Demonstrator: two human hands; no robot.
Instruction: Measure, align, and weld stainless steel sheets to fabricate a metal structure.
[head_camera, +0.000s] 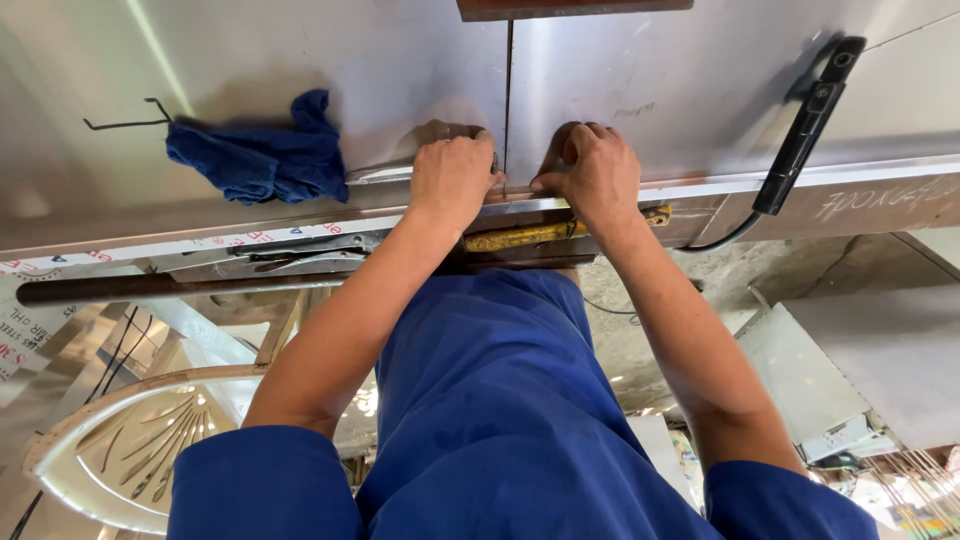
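Head cam, looking down at a bench edge. Two steel sheets (640, 90) butt together w/ a thin dark seam (508, 95) running away from the person. Left hand (452, 178) sits just left of the seam's near end, right hand (592, 172) just right of it, both at the sheets' near edge. Seam end lies between the two hands, roughly between the left fingertips and the right thumb. Left fingers (470, 140) curled down onto the sheet, pressing; can't tell if anything is pinched under them. Right fingers (580, 135) bent, knuckles up, thumb tip on the edge next to the seam; no obj visible in the grip. Yellowish bar (520, 237) sits under the edge, below both wrists. Blue rag (262, 155) lies on the left sheet, well apart from the left hand, bent wire (125, 122) beside it. Black handle (805, 125) on the right, cable trailing off its lower end. Dark rod (160, 288) runs below the bench edge at left
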